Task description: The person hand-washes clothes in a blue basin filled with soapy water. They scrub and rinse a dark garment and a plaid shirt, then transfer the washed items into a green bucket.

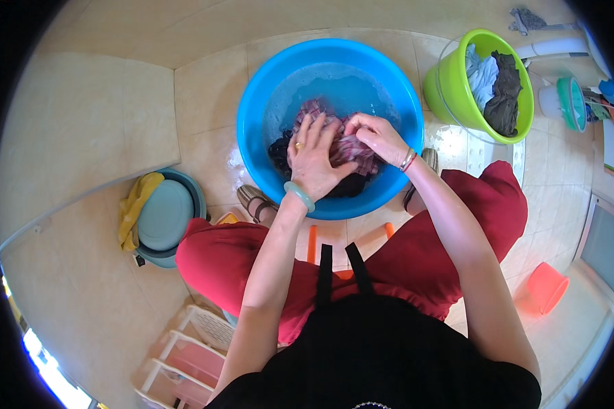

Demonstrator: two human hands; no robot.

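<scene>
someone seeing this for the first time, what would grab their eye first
Probably the big bright blue basin of sudsy water near the top centre, where the left hand lies spread on wet plaid cloth and the right hand curls beside it. Next might come the lime-green bucket of clothes at upper right, then the red trousers across the middle.

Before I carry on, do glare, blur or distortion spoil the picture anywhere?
In the head view, left hand, right hand and plaid cloth read clearly; in the head view, a patch at lower left is burnt-out white, and shine marks the floor left of the basin; in the head view, the floor's far edge bows and the corners go black.
</scene>
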